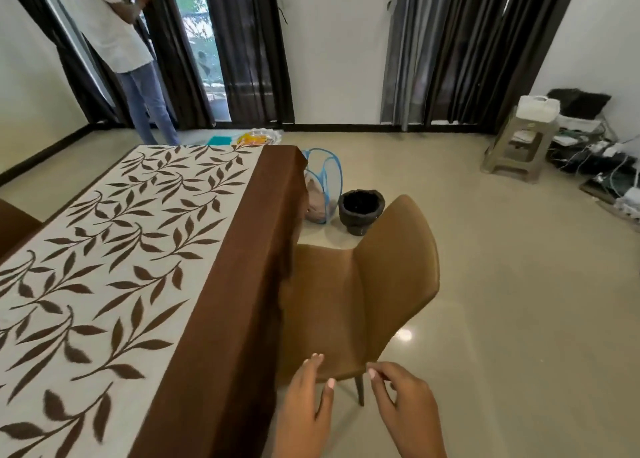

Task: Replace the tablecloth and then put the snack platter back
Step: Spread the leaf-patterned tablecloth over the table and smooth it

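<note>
Tablecloth (114,267) covers the table, long axis lower left to upper centre, up-left of both hands. Left hand (308,398) nearer, fingers straight; right hand (401,402) loosely curled; both empty, by the chair (363,302). Snack platter (258,136) probably on floor, top centre. Mesh hamper (323,184) holds cloth; black bin (361,210) contents unclear.

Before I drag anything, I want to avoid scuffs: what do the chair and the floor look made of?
The chair looks upholstered in tan leather or faux leather: smooth, with a faint sheen and a stitched seam. Its leg looks dark, material unclear. The floor looks like polished cream tile or stone, glossy enough to mirror a light.
</note>
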Available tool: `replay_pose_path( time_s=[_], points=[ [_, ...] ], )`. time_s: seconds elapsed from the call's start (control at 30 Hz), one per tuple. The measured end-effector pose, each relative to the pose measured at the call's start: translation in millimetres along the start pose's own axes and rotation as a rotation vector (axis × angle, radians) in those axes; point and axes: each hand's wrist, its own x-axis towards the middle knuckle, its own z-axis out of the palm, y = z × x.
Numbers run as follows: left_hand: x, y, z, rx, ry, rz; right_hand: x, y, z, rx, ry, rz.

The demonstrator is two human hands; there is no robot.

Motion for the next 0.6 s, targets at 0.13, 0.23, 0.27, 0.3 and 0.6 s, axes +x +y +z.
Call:
replay_pose_path(
  time_s=[0.13, 0.23, 0.27, 0.3, 0.6],
  points=[
    [74.9, 48.0, 35.9, -0.041, 0.088, -0.082, 99.0, 45.7, -50.1, -0.023, -0.044, -0.051],
    [139.6, 109.3, 52.0, -0.074, 0.156, -0.089, 182.5, 77.9, -85.3, 0.0, -0.025, -0.086],
    [161.6, 131.0, 56.8, -0.096, 0.176, -0.073, 211.2, 87.6, -94.1, 0.02, -0.023, -0.082],
    [182.5, 153.1, 60.5, -0.124, 0.194, -0.063, 239.2, 97.6, -100.3, 0.046, -0.033, -0.073],
    [386.9, 284.2, 106.4, -0.236, 0.346, -0.098, 488.5, 188.9, -97.0, 0.099, -0.156, -0.206]
  ],
)
